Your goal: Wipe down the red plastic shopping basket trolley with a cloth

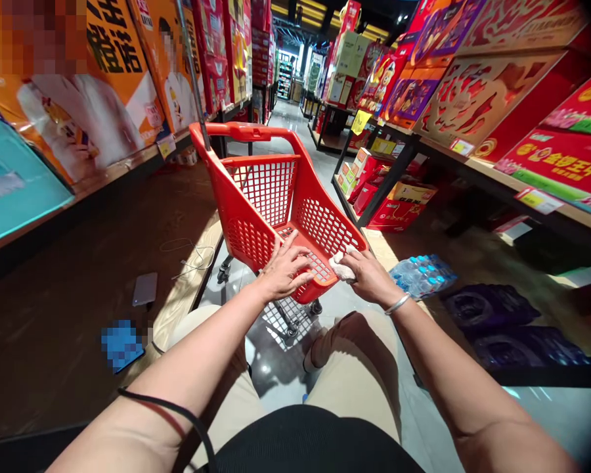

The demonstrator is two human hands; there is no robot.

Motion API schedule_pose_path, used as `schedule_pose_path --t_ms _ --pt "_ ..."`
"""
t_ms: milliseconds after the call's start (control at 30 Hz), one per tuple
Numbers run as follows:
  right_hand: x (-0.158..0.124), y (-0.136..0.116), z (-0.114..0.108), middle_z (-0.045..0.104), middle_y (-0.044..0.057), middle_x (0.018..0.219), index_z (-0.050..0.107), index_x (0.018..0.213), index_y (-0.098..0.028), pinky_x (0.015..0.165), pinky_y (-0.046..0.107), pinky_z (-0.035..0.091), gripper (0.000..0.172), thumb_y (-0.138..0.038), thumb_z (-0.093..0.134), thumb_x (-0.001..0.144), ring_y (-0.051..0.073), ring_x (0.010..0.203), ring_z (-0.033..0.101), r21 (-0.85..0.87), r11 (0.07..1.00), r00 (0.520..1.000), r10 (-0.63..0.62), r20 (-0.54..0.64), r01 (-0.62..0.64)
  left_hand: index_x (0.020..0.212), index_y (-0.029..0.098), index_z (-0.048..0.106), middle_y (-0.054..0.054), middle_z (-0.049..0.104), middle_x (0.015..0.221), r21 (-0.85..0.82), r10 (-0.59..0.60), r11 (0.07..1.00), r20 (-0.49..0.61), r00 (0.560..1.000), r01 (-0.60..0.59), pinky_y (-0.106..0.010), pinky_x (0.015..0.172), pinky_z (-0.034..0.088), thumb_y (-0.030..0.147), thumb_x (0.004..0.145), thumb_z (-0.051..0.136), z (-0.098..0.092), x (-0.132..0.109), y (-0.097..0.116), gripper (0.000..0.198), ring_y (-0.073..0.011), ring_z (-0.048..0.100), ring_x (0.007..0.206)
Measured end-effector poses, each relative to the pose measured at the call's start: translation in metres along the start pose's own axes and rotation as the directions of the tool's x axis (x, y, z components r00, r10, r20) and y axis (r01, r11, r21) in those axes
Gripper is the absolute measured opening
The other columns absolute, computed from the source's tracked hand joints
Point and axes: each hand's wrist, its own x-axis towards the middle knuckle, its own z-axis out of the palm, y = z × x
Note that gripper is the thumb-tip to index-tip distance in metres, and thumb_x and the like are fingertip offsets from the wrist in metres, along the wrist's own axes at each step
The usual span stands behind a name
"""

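Note:
A red plastic shopping cart stands on the floor in front of my knees, with its handle bar at the far side. My left hand lies over the near rim of its basket, fingers spread and nothing in them. At the basket's near right corner, my right hand closes around a crumpled white cloth, which rests against the rim. Whether the left palm bears on the rim is hidden from this angle. The visible part of the basket's floor carries nothing.
Shelves with boxed goods line both sides of the aisle. On the low left platform lie a phone-like slab, a white cable and a blue item. Shrink-wrapped water bottles sit low on the right. A black cable crosses my left forearm.

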Motion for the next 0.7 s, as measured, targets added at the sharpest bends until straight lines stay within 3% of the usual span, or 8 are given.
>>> schedule_pose_path --t_ms 167,300,367,433,533,600,700 --pt "-0.003 0.018 0.008 0.061 0.008 0.134 0.063 0.131 -0.025 0.096 0.038 0.041 0.049 -0.007 0.053 0.086 0.028 0.118 0.048 -0.03 0.999 0.997 0.033 -0.076 -0.035 0.105 0.023 0.067 -0.009 0.063 0.13 -0.023 -0.019 1.0 -0.026 0.999 0.018 -0.072 0.124 0.005 0.048 0.093 0.062 -0.005 -0.004 -0.017 0.028 -0.0378 0.024 0.155" --pt "0.004 0.029 0.007 0.063 0.01 0.129 0.066 0.127 -0.025 0.091 0.04 0.041 0.045 -0.009 0.052 0.088 0.028 0.107 0.049 -0.063 0.98 0.971 0.178 -0.157 -0.19 0.101 0.022 0.065 -0.009 0.062 0.132 -0.057 -0.033 0.998 -0.046 0.998 0.03 -0.069 0.125 0.013 0.044 0.096 0.055 -0.012 -0.009 -0.028 0.025 -0.0361 0.022 0.155" --pt "0.007 0.009 0.014 0.064 0.011 0.124 0.068 0.123 -0.023 0.089 0.04 0.042 0.046 -0.005 0.052 0.084 0.028 0.103 0.049 -0.043 0.978 0.96 0.19 -0.205 -0.203 0.098 0.021 0.065 -0.009 0.061 0.131 -0.073 -0.026 0.997 -0.068 0.997 0.021 -0.064 0.125 0.02 0.042 0.097 0.053 -0.013 -0.01 -0.033 0.024 -0.0343 0.023 0.154" --pt "0.008 -0.028 0.028 0.063 0.013 0.121 0.069 0.121 -0.02 0.09 0.041 0.043 0.049 -0.001 0.054 0.078 0.029 0.104 0.049 0.023 0.988 0.946 0.153 -0.286 -0.153 0.098 0.022 0.066 -0.009 0.061 0.13 -0.084 -0.017 0.996 -0.088 0.996 0.01 -0.061 0.125 0.025 0.042 0.095 0.055 -0.013 -0.012 -0.037 0.023 -0.0335 0.027 0.152" --pt "0.006 -0.08 0.05 0.059 0.011 0.13 0.064 0.131 -0.021 0.098 0.044 0.044 0.061 -0.002 0.058 0.074 0.028 0.112 0.049 0.155 0.986 0.907 0.018 -0.422 0.052 0.104 0.024 0.069 -0.008 0.062 0.127 -0.081 -0.032 0.996 -0.098 0.995 0.024 -0.061 0.124 0.027 0.038 0.095 0.055 -0.014 -0.012 -0.041 0.022 -0.032 0.032 0.147" --pt "0.006 -0.096 0.061 0.056 0.009 0.134 0.062 0.135 -0.025 0.102 0.045 0.046 0.064 -0.003 0.061 0.075 0.027 0.116 0.049 0.198 0.964 0.859 -0.053 -0.51 0.178 0.106 0.025 0.071 -0.008 0.061 0.127 -0.077 -0.043 0.996 -0.093 0.995 0.036 -0.061 0.124 0.026 0.034 0.095 0.053 -0.015 -0.013 -0.042 0.023 -0.0317 0.031 0.148" --pt "0.008 -0.093 0.074 0.054 0.006 0.133 0.067 0.126 -0.031 0.105 0.046 0.047 0.05 -0.008 0.063 0.082 0.026 0.122 0.048 0.198 0.949 0.777 -0.071 -0.626 0.246 0.098 0.023 0.072 -0.008 0.06 0.127 -0.078 -0.042 0.996 -0.095 0.995 0.034 -0.06 0.124 0.026 0.032 0.095 0.051 -0.017 -0.013 -0.042 0.022 -0.0323 0.03 0.148"
